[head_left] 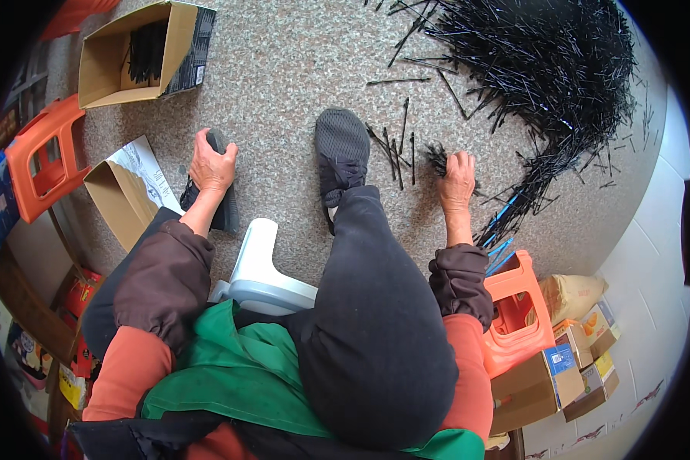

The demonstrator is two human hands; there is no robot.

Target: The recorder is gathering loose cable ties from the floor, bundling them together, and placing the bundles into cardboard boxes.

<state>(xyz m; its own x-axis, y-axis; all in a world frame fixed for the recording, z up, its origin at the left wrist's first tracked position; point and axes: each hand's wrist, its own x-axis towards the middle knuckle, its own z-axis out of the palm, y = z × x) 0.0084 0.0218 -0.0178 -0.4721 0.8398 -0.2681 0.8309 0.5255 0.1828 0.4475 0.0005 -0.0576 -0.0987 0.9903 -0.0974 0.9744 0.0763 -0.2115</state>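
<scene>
My right hand [458,182] is closed around a small bundle of thin black sticks [437,157], whose ends poke out on both sides of the fist. Several loose black sticks [395,153] lie on the floor to its left. Beyond, at the far right, a big heap of the same sticks [544,69] spreads, tapering toward me. Over my left shoe [227,207], my left hand [211,165] has its fingers curled. Dark strands show beside its wrist, but what it grips is mostly hidden.
An open cardboard box [184,50] at the far left has black sticks inside. Nearer, another open box [123,203] lies beside my left leg. An orange stool [46,157] is at left, another [520,310] at right by stacked cartons [583,337]. A white plastic piece [261,268] sits between my legs.
</scene>
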